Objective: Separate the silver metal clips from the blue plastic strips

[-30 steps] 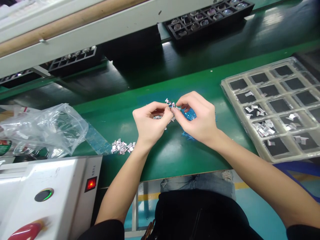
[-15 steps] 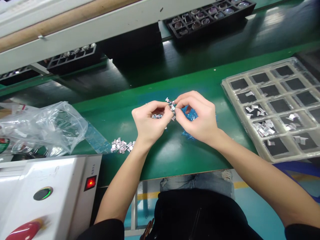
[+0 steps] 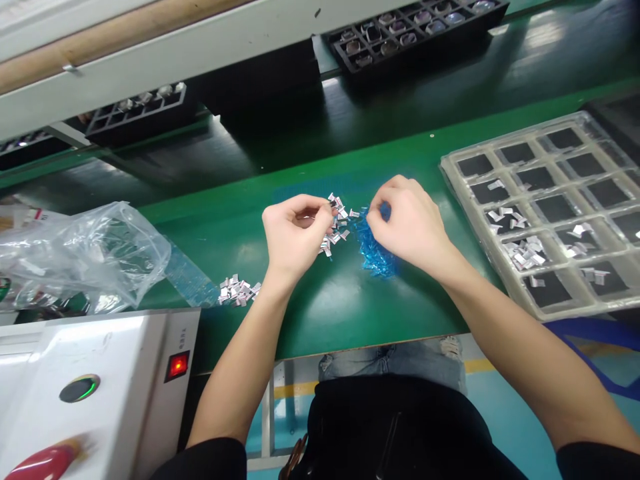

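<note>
My left hand (image 3: 293,233) is closed in a pinch at the edge of a loose heap of small flat white-and-silver pieces (image 3: 336,237). One such small piece seems to be at its fingertips, partly hidden. To the right, my right hand (image 3: 413,217) is also pinched, above a pile of thin blue film scraps (image 3: 375,253). Whatever lies between its fingertips is too small to make out. Another heap of the small pieces (image 3: 237,291) rests left of my left forearm.
A pale compartment tray (image 3: 505,273) with small pieces in some cells stands on the right. At left are a clear plastic bag (image 3: 125,247) and a white machine (image 3: 115,353) with a lit red switch (image 3: 178,365). Black trays (image 3: 420,33) sit beyond the green table (image 3: 320,320).
My right hand has moved right, away from my left hand and over the blue scraps. My left hand has stayed nearly in place. More of the small pieces and blue pile now shows.
</note>
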Demonstrator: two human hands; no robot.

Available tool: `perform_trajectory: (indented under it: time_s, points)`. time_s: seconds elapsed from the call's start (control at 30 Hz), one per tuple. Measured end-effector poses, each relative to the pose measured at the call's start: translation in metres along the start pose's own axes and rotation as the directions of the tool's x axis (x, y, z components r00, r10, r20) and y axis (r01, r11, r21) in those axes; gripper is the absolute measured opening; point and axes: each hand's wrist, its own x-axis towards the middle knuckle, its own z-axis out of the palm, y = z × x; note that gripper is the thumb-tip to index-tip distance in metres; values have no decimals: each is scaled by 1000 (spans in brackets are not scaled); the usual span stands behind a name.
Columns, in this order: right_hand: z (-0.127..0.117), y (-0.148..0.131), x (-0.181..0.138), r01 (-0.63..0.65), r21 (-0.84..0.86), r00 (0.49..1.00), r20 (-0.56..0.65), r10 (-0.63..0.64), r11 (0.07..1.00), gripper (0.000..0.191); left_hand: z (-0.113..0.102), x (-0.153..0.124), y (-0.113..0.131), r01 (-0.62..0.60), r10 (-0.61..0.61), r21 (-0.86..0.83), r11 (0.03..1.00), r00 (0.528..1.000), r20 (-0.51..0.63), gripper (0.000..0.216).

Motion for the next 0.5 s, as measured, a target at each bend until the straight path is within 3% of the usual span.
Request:
perform_trajectory:
  time_s: [0.1,0.23,0.33,0.43,0.5]
  points:
    - [-1,9,1,33,-10,999,2,-33,999,9,-1,1,-3,5,-5,28,1000,1000,4,14]
    - [-5,4,6,29,74,998,-64,-25,997,29,-1,3,-2,-11,11,37,999,1000,0,12]
    - [-10,-9,8,86,208,996,8,-90,974,6,-1,3,2,24,-26,39,999,998,50,14]
    - [-12,-18,7,177,361,966,116,-233,916,24,-2,2,6,83,-86,31,996,989,123,16]
    - [-11,-21,5,193,401,956,129,-264,895,21,-2,3,8,123,-124,17,992,978,169,17]
